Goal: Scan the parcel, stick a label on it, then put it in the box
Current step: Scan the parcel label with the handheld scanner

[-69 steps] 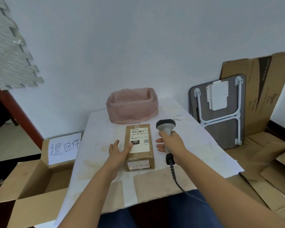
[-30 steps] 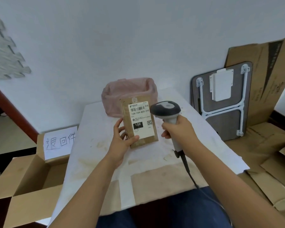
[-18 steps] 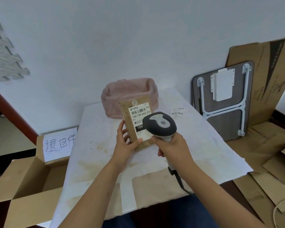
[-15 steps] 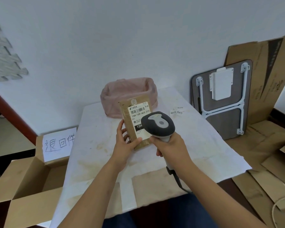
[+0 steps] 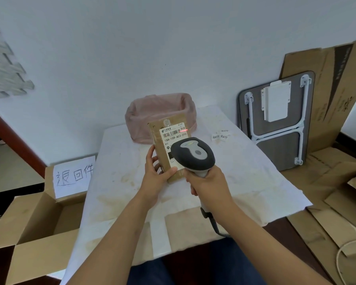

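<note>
My left hand (image 5: pixel 155 175) holds a brown cardboard parcel (image 5: pixel 162 147) upright above the table, its white shipping label facing me. My right hand (image 5: pixel 209 184) grips a grey and black barcode scanner (image 5: pixel 192 154) just in front of the parcel, covering the label's lower part. A red scan line glows on the barcode at the label's top right. Small handwritten labels (image 5: pixel 220 135) lie on the table to the right. An open cardboard box (image 5: pixel 29 221) with a handwritten paper sign stands on the floor at the left.
A white-covered table (image 5: pixel 119 182) carries a pink plastic-lined bin (image 5: pixel 160 114) at the back. A folded grey table (image 5: pixel 275 124) and flattened cardboard (image 5: pixel 327 99) lean against the wall on the right. The scanner's cable hangs off the table's front edge.
The parcel was lifted off the table and stood upright by my left hand. My right hand brought the scanner up in front of the label, and a red scan line now shows.
</note>
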Tool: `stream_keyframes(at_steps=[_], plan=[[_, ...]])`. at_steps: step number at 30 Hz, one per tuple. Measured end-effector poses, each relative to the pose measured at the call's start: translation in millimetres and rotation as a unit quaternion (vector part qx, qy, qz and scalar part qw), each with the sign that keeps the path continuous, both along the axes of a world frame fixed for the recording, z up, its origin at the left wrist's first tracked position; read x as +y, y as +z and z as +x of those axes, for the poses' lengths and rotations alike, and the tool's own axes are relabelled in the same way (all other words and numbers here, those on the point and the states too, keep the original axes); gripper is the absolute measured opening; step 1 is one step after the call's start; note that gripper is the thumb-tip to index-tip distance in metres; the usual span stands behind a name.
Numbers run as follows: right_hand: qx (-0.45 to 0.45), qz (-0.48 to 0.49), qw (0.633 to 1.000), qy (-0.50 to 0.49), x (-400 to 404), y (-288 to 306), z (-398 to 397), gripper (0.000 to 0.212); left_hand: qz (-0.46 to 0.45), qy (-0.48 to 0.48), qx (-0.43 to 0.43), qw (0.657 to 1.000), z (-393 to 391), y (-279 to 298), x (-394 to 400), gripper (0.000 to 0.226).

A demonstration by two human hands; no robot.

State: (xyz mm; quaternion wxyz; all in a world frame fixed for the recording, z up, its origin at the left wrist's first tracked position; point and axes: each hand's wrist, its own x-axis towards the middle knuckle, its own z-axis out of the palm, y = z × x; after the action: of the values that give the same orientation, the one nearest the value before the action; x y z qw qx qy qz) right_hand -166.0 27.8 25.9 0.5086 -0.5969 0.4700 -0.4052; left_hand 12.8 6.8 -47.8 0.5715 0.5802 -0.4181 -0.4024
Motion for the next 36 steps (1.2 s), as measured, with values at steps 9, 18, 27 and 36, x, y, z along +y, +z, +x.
stream_keyframes(at_steps=[9,18,27,36], plan=[[0.003,-0.007,1.0,-0.006,0,-1,1,0.032,0.003,0.001,0.005,1.0,0,0,-1,0.096],[-0.005,-0.006,1.0,0.002,-1,-2,-1,0.021,-0.001,-0.002,0.01,1.0,-1,0,0,0.096],[0.069,-0.051,0.996,-0.026,-18,9,-11,0.024,-0.007,-0.001,0.019,1.0,0,-1,0,0.097],[0.364,-0.136,0.921,-0.035,-78,-16,-40,0.028,-0.008,-0.005,0.028,1.0,2,-3,-2,0.096]])
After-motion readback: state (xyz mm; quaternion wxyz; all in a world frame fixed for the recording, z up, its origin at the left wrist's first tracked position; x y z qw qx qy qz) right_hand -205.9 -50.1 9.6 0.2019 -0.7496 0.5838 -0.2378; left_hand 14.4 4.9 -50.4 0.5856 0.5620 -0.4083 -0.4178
